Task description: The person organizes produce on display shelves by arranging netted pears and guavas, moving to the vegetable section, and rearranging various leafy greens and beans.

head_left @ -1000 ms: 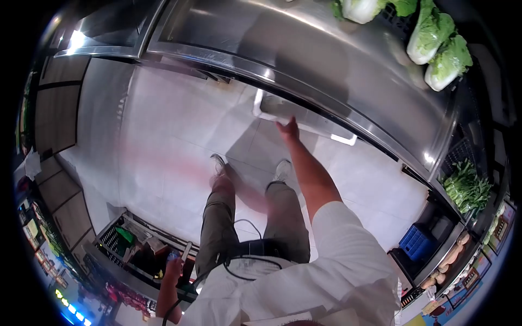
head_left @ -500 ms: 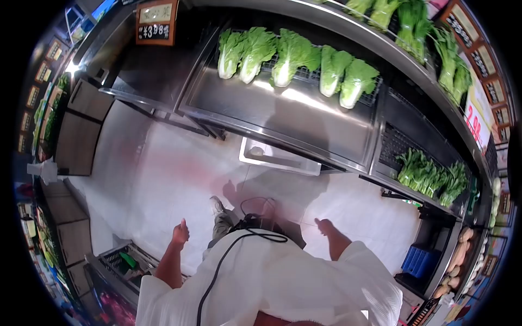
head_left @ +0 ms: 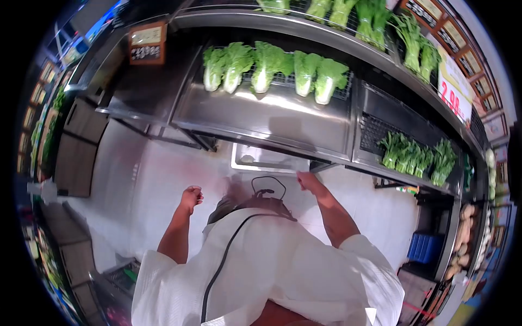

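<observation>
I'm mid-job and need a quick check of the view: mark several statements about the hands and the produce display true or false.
1. Five cabbages sit in a row on the metal display. True.
2. The right hand is holding a cabbage. False: no cabbage shows in it; all five are on the display.
3. The white tray shows below the display's front edge. True.
4. The left hand is touching the white tray. False: it is plainly apart from it.
5. The blue crate is on the person's left. False: it is on the person's right.
6. Leafy green bundles lie to the right of the cabbages. True.
</observation>
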Tool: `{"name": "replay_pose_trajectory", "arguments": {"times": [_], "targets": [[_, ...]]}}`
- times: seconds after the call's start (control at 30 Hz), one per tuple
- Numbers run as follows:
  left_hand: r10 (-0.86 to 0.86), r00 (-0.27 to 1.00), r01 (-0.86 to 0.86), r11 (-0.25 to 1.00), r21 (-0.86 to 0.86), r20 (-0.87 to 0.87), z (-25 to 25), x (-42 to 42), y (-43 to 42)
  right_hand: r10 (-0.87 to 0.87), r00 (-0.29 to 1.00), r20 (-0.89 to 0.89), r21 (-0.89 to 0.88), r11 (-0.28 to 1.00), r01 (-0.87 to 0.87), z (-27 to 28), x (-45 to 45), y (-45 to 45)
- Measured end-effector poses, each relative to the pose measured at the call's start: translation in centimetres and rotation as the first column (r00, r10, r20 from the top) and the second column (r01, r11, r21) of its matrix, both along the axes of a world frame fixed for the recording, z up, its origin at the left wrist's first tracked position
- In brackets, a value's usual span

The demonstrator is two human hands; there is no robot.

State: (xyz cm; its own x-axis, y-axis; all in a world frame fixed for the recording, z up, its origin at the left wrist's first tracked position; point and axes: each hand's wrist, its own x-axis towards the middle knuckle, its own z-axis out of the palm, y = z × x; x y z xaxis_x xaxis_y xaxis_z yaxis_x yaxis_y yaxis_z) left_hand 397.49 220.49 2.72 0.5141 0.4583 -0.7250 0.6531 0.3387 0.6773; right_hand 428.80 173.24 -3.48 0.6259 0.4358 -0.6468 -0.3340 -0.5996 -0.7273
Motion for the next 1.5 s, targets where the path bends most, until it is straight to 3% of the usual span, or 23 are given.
{"name": "replay_pose_trajectory", "arguments": {"times": [0.03, 0.13, 0.2, 0.23, 0.33, 0.4, 0.47, 0.53, 0.63, 0.67, 0.77, 0.8, 0.83, 0.87, 0.93, 1.03, 1.13, 1.2, 1.37, 1.47, 1.5], "targets": [[0.006, 1.0, -0.005, 1.0, -0.013, 0.024, 0.7, 1.5, 0.7, 0.016, 0.994, 0.112, 0.084, 0.996, -0.026, 1.3, 1.1, 1.2], [0.009, 0.996, -0.004, 0.999, -0.052, 0.085, 2.1, 6.1, 3.2, -0.171, 0.982, -0.084, 0.257, 0.948, 0.187, 4.3, 6.0, 3.3], [-0.002, 0.993, 0.011, 0.998, -0.067, 0.119, 2.3, 9.3, 5.6, -0.303, 0.951, -0.06, 0.116, 0.944, 0.308, 8.9, 9.0, 4.4], [-0.014, 0.991, 0.023, 0.998, -0.059, 0.135, 2.3, 11.0, 6.9, -0.369, 0.929, -0.026, 0.086, 0.925, 0.37, 8.4, 10.8, 4.6], [-0.145, 0.965, 0.16, 0.986, -0.049, 0.219, 0.7, 17.0, 11.9, -0.523, 0.852, -0.008, 0.083, 0.849, 0.522, 9.0, 15.1, 4.1], [-0.262, 0.925, 0.272, 0.962, -0.001, 0.275, -0.9, 22.0, 15.6, -0.561, 0.821, -0.102, 0.101, 0.815, 0.57, 8.3, 18.2, 3.5], [-0.247, 0.924, 0.254, 0.967, 0.013, 0.291, 2.2, 27.4, 16.7, -0.613, 0.786, -0.084, 0.084, 0.781, 0.618, 9.8, 20.0, 4.1], [-0.199, 0.952, 0.172, 0.976, 0.132, 0.234, 2.8, 32.9, 18.6, -0.693, 0.719, -0.045, 0.029, 0.719, 0.695, 10.1, 22.4, 4.6], [-0.252, 0.953, 0.172, 0.905, 0.389, 0.165, 3.3, 40.0, 21.4, -0.739, 0.673, 0.021, 0.07, 0.673, 0.736, 9.6, 26.4, 4.5], [-0.221, 0.958, 0.159, 0.941, 0.3, 0.184, 3.7, 41.9, 21.8, -0.74, 0.666, 0.097, 0.057, 0.672, 0.739, 9.3, 27.6, 4.2], [-0.329, 0.921, 0.18, 0.836, 0.518, 0.21, -0.7, 46.7, 24.3, -0.764, 0.605, 0.226, 0.121, 0.638, 0.76, 8.4, 32.0, 4.3], [-0.368, 0.91, 0.191, 0.779, 0.598, 0.189, -1.1, 47.4, 24.3, -0.791, 0.559, 0.249, 0.145, 0.601, 0.786, 7.8, 33.6, 4.4], [-0.439, 0.882, 0.278, 0.778, 0.564, 0.171, 0.5, 48.1, 23.6, -0.814, 0.512, 0.273, 0.174, 0.566, 0.806, 7.1, 35.5, 4.1], [-0.487, 0.857, 0.288, 0.725, 0.626, 0.17, -3.0, 48.9, 25.5, -0.778, 0.494, 0.388, 0.168, 0.587, 0.792, 5.5, 38.2, 3.6], [-0.42, 0.902, 0.253, 0.697, 0.671, 0.097, -2.7, 49.2, 24.2, -0.671, 0.443, 0.595, 0.142, 0.63, 0.764, 1.3, 42.7, 1.9], [-0.419, 0.908, 0.306, 0.67, 0.677, 0.004, 2.3, 49.4, 20.7, -0.562, 0.446, 0.697, 0.015, 0.633, 0.774, 2.8, 45.3, 2.1], [-0.434, 0.9, 0.31, 0.691, 0.653, 0.032, -0.4, 50.2, 23.6, -0.454, 0.419, 0.786, -0.063, 0.615, 0.786, 2.4, 47.0, 2.0], [-0.339, 0.93, 0.192, 0.782, 0.593, 0.146, 0.3, 50.2, 22.5, -0.551, 0.439, 0.71, 0.043, 0.655, 0.754, 1.0, 48.2, 1.0], [-0.347, 0.903, 0.118, 0.767, 0.631, 0.254, -4.1, 50.5, 24.7, -0.668, 0.511, 0.541, 0.169, 0.681, 0.712, 3.0, 47.4, 1.1], [-0.316, 0.938, 0.118, 0.675, 0.729, 0.141, -5.6, 50.7, 25.3, -0.708, 0.401, 0.581, 0.253, 0.625, 0.738, 0.5, 47.1, 0.6], [-0.305, 0.941, 0.111, 0.689, 0.717, 0.148, -5.5, 50.8, 25.2, -0.748, 0.429, 0.507, 0.273, 0.611, 0.743, 1.6, 46.4, 0.9]]}}
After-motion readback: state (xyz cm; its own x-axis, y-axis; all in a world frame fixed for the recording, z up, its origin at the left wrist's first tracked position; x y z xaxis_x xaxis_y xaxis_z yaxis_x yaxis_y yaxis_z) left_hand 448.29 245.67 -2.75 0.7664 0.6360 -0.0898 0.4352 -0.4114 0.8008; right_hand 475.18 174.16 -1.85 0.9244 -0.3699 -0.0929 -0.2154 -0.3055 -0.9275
